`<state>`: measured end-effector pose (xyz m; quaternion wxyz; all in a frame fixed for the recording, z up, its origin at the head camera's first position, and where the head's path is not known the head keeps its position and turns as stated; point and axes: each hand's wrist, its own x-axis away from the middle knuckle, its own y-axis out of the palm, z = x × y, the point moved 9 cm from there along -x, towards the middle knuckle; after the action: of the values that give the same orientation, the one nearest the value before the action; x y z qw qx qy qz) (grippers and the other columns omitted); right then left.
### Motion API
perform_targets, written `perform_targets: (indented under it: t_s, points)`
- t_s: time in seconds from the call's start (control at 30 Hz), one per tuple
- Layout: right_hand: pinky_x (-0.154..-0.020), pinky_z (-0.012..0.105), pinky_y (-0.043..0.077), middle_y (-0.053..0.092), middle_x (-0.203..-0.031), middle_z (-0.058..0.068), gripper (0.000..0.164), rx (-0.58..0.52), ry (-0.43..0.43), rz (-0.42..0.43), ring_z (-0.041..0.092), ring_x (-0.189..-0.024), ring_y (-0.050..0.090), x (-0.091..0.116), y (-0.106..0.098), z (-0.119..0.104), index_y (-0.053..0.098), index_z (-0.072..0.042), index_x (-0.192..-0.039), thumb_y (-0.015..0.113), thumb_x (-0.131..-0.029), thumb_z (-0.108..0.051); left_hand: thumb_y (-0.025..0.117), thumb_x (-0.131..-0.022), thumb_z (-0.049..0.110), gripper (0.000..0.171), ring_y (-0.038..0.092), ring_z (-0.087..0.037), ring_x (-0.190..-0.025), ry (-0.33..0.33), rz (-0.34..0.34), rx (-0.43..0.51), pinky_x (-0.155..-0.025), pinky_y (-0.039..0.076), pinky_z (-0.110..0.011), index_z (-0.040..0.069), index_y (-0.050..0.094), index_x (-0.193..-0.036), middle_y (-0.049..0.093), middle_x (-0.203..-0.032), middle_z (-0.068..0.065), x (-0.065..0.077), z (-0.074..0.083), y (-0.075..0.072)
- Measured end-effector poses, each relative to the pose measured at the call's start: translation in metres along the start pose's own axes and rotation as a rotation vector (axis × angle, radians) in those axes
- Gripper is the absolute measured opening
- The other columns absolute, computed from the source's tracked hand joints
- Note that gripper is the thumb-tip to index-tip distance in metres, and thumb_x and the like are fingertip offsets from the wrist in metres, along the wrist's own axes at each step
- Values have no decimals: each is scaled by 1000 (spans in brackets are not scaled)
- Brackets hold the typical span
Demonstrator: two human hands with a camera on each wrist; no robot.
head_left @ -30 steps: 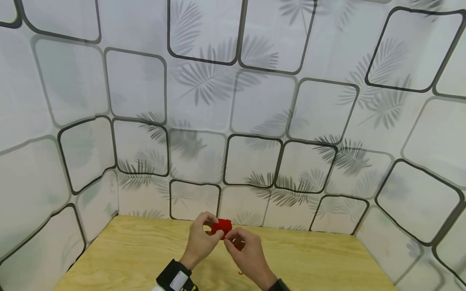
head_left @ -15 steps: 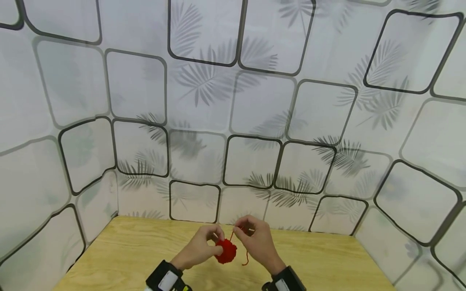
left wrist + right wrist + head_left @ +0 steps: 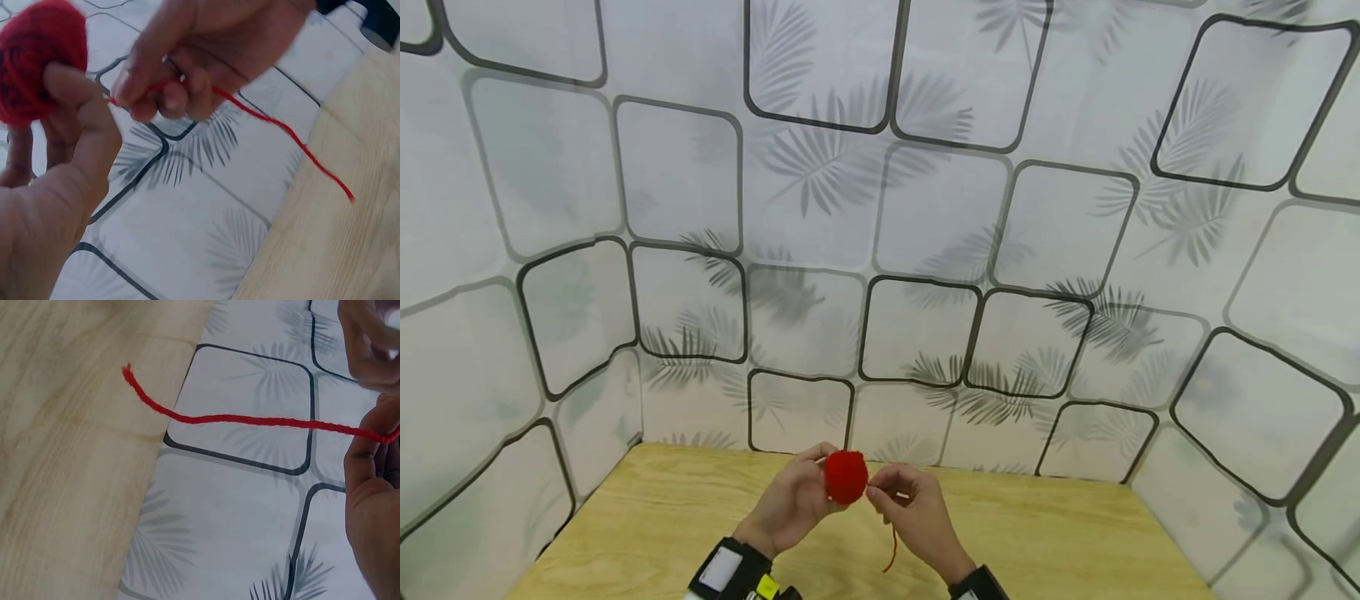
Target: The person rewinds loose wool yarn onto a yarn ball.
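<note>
A small ball of red yarn (image 3: 846,477) is held up over the table by my left hand (image 3: 790,502), whose thumb and fingers grip its side. Close on its right, my right hand (image 3: 917,510) pinches the yarn strand near the ball. From under the right fingers the loose tail of yarn (image 3: 894,550) hangs down in the head view. In the left wrist view the ball (image 3: 40,59) shows its wound strands, with the left thumb pressed on it. The right wrist view shows the free yarn end (image 3: 237,419) trailing out from the right fingers.
A light wooden table (image 3: 1037,533) lies beneath the hands. Behind it and at both sides hangs a pale curtain (image 3: 925,333) with dark rounded squares and grey leaves. Each wrist wears a black strap; the left strap (image 3: 730,567) shows in the head view.
The left hand has raised and turned the yarn ball since half a second ago. My right hand has come down closer to it, and a longer tail hangs below.
</note>
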<state>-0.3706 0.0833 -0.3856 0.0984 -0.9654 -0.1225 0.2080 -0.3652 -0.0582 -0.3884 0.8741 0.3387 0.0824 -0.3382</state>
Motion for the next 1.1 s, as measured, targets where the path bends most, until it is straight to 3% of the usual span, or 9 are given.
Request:
perform_targets:
  t_s: [0.13,0.23,0.3,0.37,0.5,0.6,0.7,0.9,1.1]
  points:
    - [-58,20,52,68,-86,9,8,25,6,6,8,-70,61,8,10,1,70,3,-97,72,-91,-2,41,-96,1,18,60,-24,-108,50,292,-30,-87,51,-37,12,54,-102,64,-119,-7,-4,2,-22]
    - [-59,21,53,68,-83,7,4,38,-6,8,8,-69,62,11,14,-2,71,0,-95,71,-91,-1,49,-92,-2,13,59,-26,-103,108,501,-155,-83,52,-39,10,54,-96,64,-111,-9,-3,5,-36]
    - [-60,22,53,68,-82,6,4,49,-13,9,8,-70,63,12,16,-5,71,-3,-94,71,-91,0,53,-89,-3,12,61,-26,-99,143,589,-266,-80,54,-39,7,54,-96,62,-106,-9,0,6,-42]
    - [-62,22,54,68,-82,5,5,71,-22,15,8,-71,63,13,16,-7,71,-4,-93,71,-91,0,56,-87,-5,12,63,-25,-96,169,631,-378,-79,57,-40,1,54,-97,60,-101,-10,1,7,-43]
    - [-64,22,55,69,-83,3,4,127,-49,38,8,-73,64,11,12,-15,72,-6,-93,73,-90,-3,61,-85,-9,15,64,-24,-90,214,621,-616,-72,61,-37,-5,55,-98,59,-100,-13,1,10,-39]
    - [-66,22,55,69,-84,2,4,160,-66,50,9,-74,65,7,7,-20,72,-5,-94,74,-90,-5,66,-82,-11,17,61,-24,-86,231,592,-793,-66,59,-31,-1,59,-93,61,-99,-14,-1,11,-35]
    - [-66,22,56,69,-85,3,4,177,-65,45,9,-74,65,2,4,-25,72,-3,-94,73,-90,-5,69,-79,-11,20,60,-24,-85,224,554,-899,-64,55,-28,4,60,-90,62,-98,-11,-3,10,-30]
    - [-67,23,56,68,-87,5,5,188,-73,33,13,-75,64,-7,-1,-35,70,-2,-96,72,-93,-6,70,-78,-8,21,60,-23,-85,184,468,-950,-63,55,-29,5,60,-92,62,-99,-9,-7,4,-26]
    - [-66,23,56,68,-84,4,5,222,-125,53,12,-72,63,-14,-11,-43,71,-3,-96,72,-92,-6,67,-81,-7,17,61,-24,-84,116,355,-885,-64,56,-31,1,59,-95,61,-99,-11,-10,-5,-21]
